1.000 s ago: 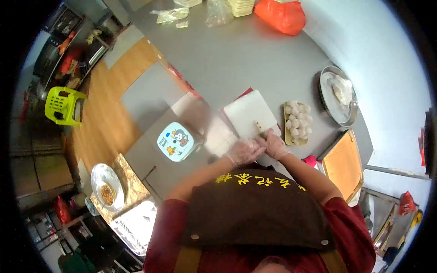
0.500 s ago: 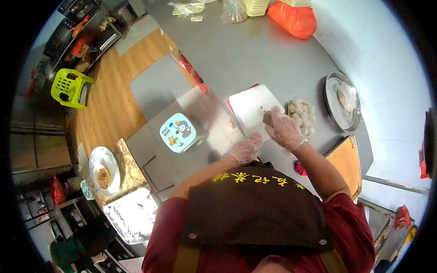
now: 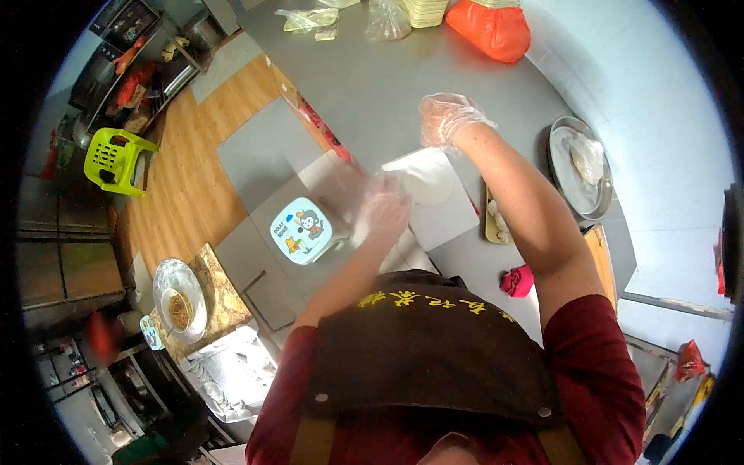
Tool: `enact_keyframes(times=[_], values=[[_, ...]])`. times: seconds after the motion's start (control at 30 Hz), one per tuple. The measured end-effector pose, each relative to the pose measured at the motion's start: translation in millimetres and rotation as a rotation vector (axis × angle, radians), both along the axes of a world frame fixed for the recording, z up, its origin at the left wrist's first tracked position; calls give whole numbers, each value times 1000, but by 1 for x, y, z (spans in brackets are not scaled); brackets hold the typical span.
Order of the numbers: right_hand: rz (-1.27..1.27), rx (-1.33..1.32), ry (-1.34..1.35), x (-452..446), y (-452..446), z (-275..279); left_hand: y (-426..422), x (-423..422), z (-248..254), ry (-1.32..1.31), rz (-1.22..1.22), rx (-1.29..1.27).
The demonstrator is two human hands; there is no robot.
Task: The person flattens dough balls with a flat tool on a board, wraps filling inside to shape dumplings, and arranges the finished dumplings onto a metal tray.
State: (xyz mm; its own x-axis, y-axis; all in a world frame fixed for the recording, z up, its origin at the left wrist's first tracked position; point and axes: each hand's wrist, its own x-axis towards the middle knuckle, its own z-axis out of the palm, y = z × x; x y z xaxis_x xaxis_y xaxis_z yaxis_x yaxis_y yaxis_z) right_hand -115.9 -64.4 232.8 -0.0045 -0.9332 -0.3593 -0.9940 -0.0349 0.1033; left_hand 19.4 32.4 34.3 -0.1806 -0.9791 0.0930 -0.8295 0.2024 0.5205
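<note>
A lime-green chair (image 3: 124,164), a cartoon-topped stool (image 3: 301,231) and a blurred red shape (image 3: 101,338), perhaps a bag.

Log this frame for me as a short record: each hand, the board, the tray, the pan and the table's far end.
Left hand: gloved, blurred, at the white board's left edge; contact unclear
Right hand: gloved, curled, around the board's far corner; contents hidden
Board: faint round shape on it
Tray: right of board, white pieces inside, partly hidden by right forearm
Pan: round, clear bag inside
Far end: red bag
</note>
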Motion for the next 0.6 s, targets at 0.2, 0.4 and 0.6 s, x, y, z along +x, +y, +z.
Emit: enact_keyframes(times=[0.2,0.4,0.6], values=[[-11,35,23,7,7,12,-11,-35,12,50,304,229],[-69,-12,-79,3,16,11,-26,-59,-78,-25,409,169],[-38,30,-64,4,16,12,-13,-54,-6,204,51,-170]])
